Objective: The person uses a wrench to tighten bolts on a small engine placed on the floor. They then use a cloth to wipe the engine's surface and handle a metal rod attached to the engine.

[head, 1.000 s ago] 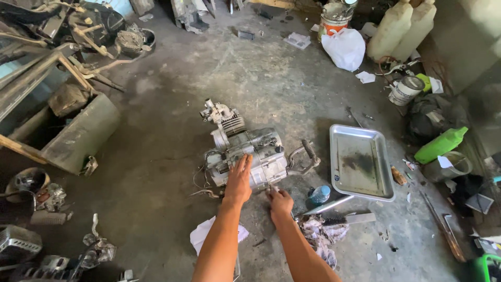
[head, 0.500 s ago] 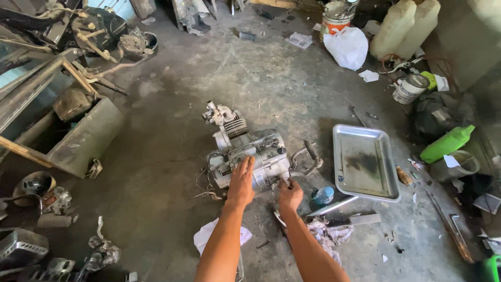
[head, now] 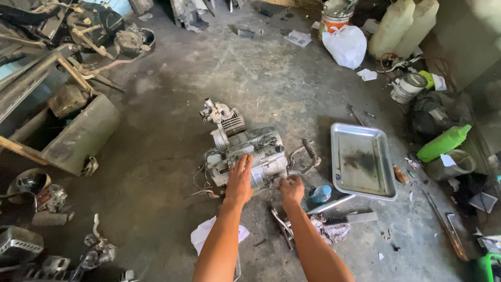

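We see a small engine (head: 249, 151) lying on the concrete floor (head: 172, 120), about mid-frame, its finned cylinder pointing up and to the left and a kick lever (head: 305, 151) curving off its right side. Our left hand (head: 239, 180) lies flat on the near side of the casing, fingers spread – pressing on it, gripping nothing. Our right hand (head: 291, 189) sits at the engine's lower right corner with the fingers curled in; whether it holds anything, we cannot tell. Just right of that hand stands a blue-capped bottle (head: 320, 194), and beyond it a steel tray (head: 361, 160) – well apart from the engine. A white rag (head: 204, 234) lies beneath the left forearm.
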